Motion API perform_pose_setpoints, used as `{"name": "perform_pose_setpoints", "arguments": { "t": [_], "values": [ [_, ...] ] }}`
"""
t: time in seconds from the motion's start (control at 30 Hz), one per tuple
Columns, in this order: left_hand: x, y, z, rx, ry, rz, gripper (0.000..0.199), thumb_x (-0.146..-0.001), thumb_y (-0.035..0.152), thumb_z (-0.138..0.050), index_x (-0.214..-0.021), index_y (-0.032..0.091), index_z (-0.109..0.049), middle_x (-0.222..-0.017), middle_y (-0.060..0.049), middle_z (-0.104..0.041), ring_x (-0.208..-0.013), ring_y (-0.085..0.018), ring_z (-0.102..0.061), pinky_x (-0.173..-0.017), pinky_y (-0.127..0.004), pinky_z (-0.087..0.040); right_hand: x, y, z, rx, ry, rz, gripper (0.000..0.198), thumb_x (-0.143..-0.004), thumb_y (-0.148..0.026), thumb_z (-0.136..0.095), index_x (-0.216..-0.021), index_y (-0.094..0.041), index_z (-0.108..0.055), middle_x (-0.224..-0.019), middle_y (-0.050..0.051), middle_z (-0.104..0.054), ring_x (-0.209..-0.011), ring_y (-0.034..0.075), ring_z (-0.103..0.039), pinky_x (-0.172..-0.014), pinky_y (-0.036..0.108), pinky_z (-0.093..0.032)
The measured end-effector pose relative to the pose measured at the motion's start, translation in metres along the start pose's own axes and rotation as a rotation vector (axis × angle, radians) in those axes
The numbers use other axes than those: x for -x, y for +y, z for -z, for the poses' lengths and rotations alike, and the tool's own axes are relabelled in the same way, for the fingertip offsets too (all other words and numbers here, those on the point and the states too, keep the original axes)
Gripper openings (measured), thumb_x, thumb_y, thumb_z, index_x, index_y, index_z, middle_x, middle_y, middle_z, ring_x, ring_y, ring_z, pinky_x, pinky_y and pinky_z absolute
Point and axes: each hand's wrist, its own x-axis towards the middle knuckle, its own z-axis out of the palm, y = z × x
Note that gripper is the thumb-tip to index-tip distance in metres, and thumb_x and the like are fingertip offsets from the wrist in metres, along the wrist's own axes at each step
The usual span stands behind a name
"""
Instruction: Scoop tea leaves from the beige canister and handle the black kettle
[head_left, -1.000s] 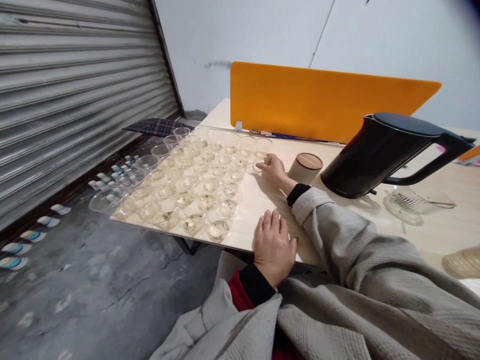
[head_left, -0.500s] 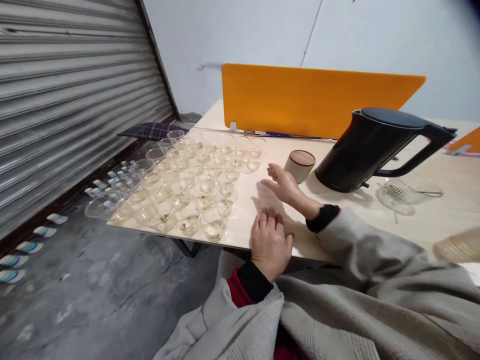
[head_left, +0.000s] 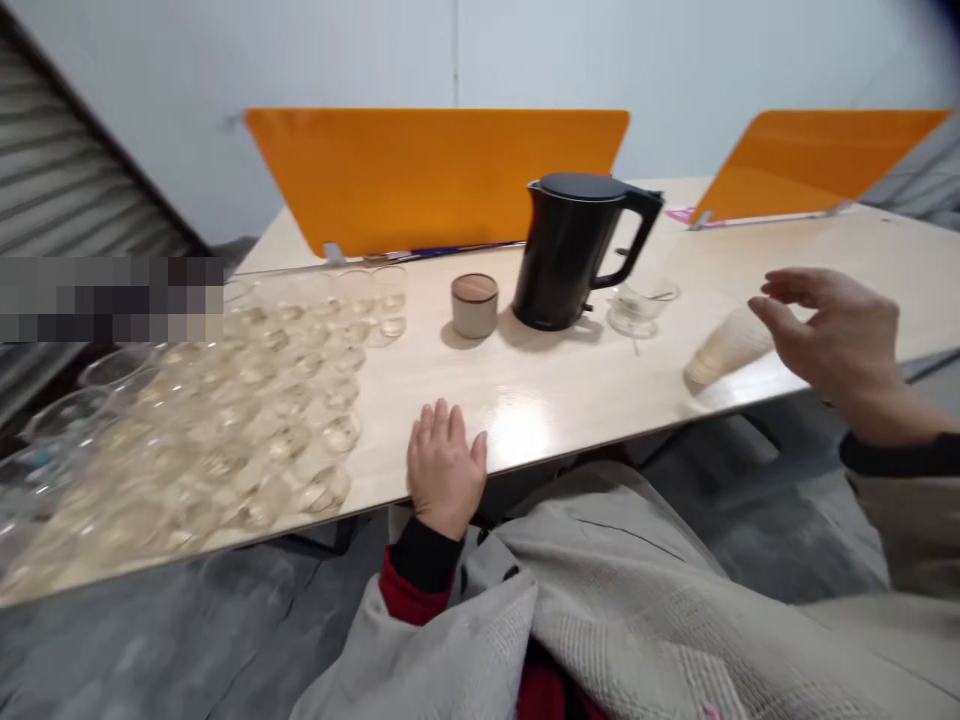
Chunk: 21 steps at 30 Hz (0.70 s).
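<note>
My left hand [head_left: 448,470] lies flat on the table's front edge, fingers stretched out, holding nothing. To its left, several clear plastic cups [head_left: 328,490] stand in close rows, with a little pale liquid and dark bits in their bottoms. On the right, my right hand [head_left: 840,345] hovers with thumb and fingers apart and curved. Its fingertips are at the far end of a stack of clear plastic cups [head_left: 724,350], blurred and seemingly tilted. Whether they touch it, I cannot tell.
Behind stand a lidded canister [head_left: 475,310], a black electric kettle [head_left: 562,250] and a glass bowl [head_left: 631,315] with a utensil in it. Orange dividers [head_left: 450,180] rise at the table's back. A roller shutter [head_left: 52,150] is at the left.
My right hand has moved from beside the canister far to the right, to the cup stack. The view has turned right. My left hand still rests at the table edge.
</note>
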Motion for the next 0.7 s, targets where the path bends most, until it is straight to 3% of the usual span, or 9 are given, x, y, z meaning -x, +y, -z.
{"name": "perform_pose_setpoints", "arguments": {
  "t": [0.07, 0.17, 0.3, 0.4, 0.53, 0.7],
  "values": [
    [-0.001, -0.002, -0.002, 0.002, 0.032, -0.025, 0.053, -0.105, 0.038, -0.054, -0.14, 0.001, -0.068, -0.153, -0.027, -0.062, -0.146, -0.045, -0.056, -0.122, -0.06, -0.046, -0.008, 0.03, 0.007, 0.126, -0.049, -0.052, 0.037, -0.093, -0.029, -0.07, -0.126, -0.015, -0.077, -0.12, 0.019, -0.078, -0.109, 0.027, -0.069, -0.098, 0.04, -0.049],
    [-0.002, -0.005, -0.004, 0.008, 0.063, -0.055, 0.053, -0.105, 0.038, -0.051, -0.138, 0.0, -0.069, -0.15, -0.029, -0.064, -0.145, -0.047, -0.057, -0.119, -0.062, -0.047, -0.013, 0.052, 0.009, 0.246, -0.216, -0.06, 0.043, -0.098, -0.035, -0.068, -0.135, -0.015, -0.075, -0.133, 0.021, -0.073, -0.12, 0.03, -0.06, -0.104, 0.041, -0.043],
    [-0.002, -0.007, -0.003, -0.004, 0.071, -0.073, 0.055, -0.106, 0.041, -0.047, -0.137, 0.001, -0.069, -0.15, -0.029, -0.064, -0.144, -0.046, -0.057, -0.117, -0.062, -0.049, -0.017, 0.05, 0.002, 0.314, -0.495, -0.041, 0.042, -0.102, -0.039, -0.062, -0.134, -0.018, -0.078, -0.133, 0.018, -0.075, -0.13, 0.033, -0.055, -0.103, 0.041, -0.043],
    [-0.003, -0.007, -0.003, -0.009, 0.061, -0.074, 0.056, -0.107, 0.042, -0.046, -0.137, 0.0, -0.069, -0.15, -0.03, -0.064, -0.145, -0.047, -0.057, -0.118, -0.061, -0.048, -0.02, 0.044, -0.002, 0.311, -0.619, -0.033, 0.045, -0.105, -0.043, -0.051, -0.129, -0.02, -0.081, -0.12, 0.018, -0.078, -0.116, 0.032, -0.065, -0.092, 0.039, -0.046],
    [-0.003, -0.008, -0.003, 0.005, 0.061, -0.072, 0.057, -0.107, 0.043, -0.045, -0.137, 0.001, -0.069, -0.15, -0.03, -0.064, -0.146, -0.046, -0.056, -0.118, -0.061, -0.048, -0.018, 0.041, -0.005, 0.341, -0.67, 0.033, 0.042, -0.102, -0.044, -0.053, -0.121, -0.022, -0.084, -0.108, 0.014, -0.081, -0.096, 0.028, -0.07, -0.08, 0.036, -0.045],
    [-0.003, -0.007, -0.002, 0.033, 0.08, -0.061, 0.053, -0.107, 0.043, -0.045, -0.138, 0.006, -0.068, -0.15, -0.027, -0.064, -0.146, -0.045, -0.056, -0.118, -0.062, -0.049, -0.006, 0.03, -0.005, 0.476, -0.527, -0.015, 0.034, -0.099, -0.034, -0.06, -0.12, -0.021, -0.084, -0.113, 0.015, -0.081, -0.093, 0.025, -0.07, -0.072, 0.034, -0.038]
  ]
}}
